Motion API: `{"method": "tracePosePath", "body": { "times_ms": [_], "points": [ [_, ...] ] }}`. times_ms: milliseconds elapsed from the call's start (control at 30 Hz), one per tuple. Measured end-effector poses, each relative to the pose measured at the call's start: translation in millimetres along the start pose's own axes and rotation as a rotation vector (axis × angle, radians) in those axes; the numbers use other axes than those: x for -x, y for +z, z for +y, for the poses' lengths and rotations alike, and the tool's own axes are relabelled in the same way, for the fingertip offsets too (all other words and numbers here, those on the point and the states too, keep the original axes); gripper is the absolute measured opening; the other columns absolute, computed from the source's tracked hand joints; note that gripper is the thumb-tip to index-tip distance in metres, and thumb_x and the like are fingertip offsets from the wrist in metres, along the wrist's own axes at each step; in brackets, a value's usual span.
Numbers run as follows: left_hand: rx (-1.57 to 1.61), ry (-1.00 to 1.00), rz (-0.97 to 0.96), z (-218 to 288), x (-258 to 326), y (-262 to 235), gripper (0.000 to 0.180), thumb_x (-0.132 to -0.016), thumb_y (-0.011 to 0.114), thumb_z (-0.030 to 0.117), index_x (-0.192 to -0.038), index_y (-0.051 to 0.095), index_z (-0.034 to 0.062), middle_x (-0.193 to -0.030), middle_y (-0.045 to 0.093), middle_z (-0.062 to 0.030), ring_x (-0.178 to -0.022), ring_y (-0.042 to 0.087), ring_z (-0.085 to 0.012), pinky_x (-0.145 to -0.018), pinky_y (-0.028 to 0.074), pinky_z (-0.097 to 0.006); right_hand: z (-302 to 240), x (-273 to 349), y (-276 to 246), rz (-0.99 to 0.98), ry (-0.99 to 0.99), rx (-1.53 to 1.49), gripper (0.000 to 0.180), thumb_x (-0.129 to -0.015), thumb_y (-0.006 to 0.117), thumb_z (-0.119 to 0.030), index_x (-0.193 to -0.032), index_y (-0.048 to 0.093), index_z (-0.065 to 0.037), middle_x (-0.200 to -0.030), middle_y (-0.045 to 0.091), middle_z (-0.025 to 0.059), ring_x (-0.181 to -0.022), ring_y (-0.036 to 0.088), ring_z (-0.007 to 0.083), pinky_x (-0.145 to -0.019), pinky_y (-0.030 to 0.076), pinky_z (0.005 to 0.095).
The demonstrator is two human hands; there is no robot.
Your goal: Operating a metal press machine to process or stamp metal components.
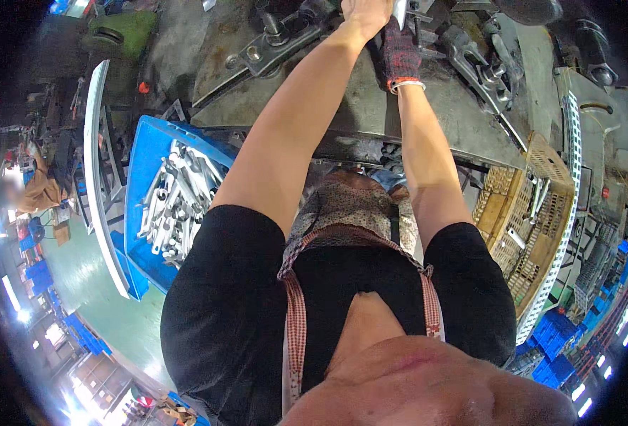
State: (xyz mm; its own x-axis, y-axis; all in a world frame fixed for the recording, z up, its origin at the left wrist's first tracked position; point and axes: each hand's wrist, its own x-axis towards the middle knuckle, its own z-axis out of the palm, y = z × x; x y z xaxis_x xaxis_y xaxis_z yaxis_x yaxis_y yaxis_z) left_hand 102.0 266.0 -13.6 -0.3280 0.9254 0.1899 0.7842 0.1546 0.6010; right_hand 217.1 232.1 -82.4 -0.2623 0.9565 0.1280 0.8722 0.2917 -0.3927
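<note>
My bare left hand (367,14) is at the top edge over the machine bed, bent at the wrist; the picture's edge cuts off its fingers. Right beside it, my right hand (402,55) wears a dark red knitted glove with an orange cuff. A bright, narrow metal piece (400,13) sticks up from the gloved fingers, which look closed on it. It runs close against my left hand, and its far end is out of the picture. Bolted steel clamps (275,50) stand left of my hands, with another clamp (470,60) to their right.
On the left, a blue crate (138,153) holds many silvery wrenches (175,206). A tan plastic basket (552,167) with a few metal pieces stands at the right. The worn steel bed (342,117) ends just before my body. A blurred person (41,181) is far left.
</note>
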Motion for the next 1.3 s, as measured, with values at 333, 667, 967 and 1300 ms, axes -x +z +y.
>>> {"method": "tracePosePath", "body": {
  "times_ms": [333, 667, 967, 1300],
  "points": [
    [0.310, 0.119, 0.226, -20, 31, 22, 0.042, -0.096, 0.063, 0.036, -0.126, 0.071, 0.0082, -0.111, 0.072, -0.0250, -0.106, 0.067, -0.0443, -0.092, 0.054, -0.050, 21, 10, 8, 0.134, -0.287, -0.053, 0.049, -0.102, 0.054, -0.026, -0.150, 0.043, -0.028, -0.111, 0.067, 0.0244, -0.094, 0.070, 0.0431, -0.074, 0.056, 0.0514],
    [0.267, -0.007, -0.053, -7, -3, 8, 0.049, -0.094, 0.059, 0.057, -0.103, 0.077, 0.0116, -0.101, 0.073, -0.0201, -0.101, 0.070, -0.0408, -0.086, 0.053, -0.051, 8, -21, 11, -0.147, 0.339, -0.492, 0.055, -0.105, 0.044, -0.041, -0.154, 0.036, -0.017, -0.127, 0.065, 0.0262, -0.115, 0.066, 0.0438, -0.089, 0.054, 0.0540],
    [0.153, -0.019, -0.010, 9, 16, -3, 0.046, -0.094, 0.062, 0.058, -0.106, 0.079, 0.0182, -0.105, 0.075, -0.0174, -0.106, 0.069, -0.0417, -0.092, 0.054, -0.049, 8, -1, 3, 0.023, 0.060, -0.406, 0.048, -0.104, 0.049, -0.033, -0.150, 0.044, -0.018, -0.116, 0.065, 0.0242, -0.099, 0.069, 0.0450, -0.083, 0.056, 0.0516],
    [0.470, -0.182, 0.413, -201, 288, -139, 0.030, -0.093, 0.075, 0.028, -0.117, 0.071, 0.0100, -0.082, 0.073, -0.0081, -0.070, 0.071, -0.0193, -0.065, 0.057, -0.035, -2, 93, -10, -0.180, 0.301, -1.565, 0.014, -0.103, 0.064, -0.023, -0.108, 0.065, -0.010, -0.083, 0.066, 0.0031, -0.065, 0.057, 0.0084, -0.047, 0.040, 0.0232]
  ]
}}
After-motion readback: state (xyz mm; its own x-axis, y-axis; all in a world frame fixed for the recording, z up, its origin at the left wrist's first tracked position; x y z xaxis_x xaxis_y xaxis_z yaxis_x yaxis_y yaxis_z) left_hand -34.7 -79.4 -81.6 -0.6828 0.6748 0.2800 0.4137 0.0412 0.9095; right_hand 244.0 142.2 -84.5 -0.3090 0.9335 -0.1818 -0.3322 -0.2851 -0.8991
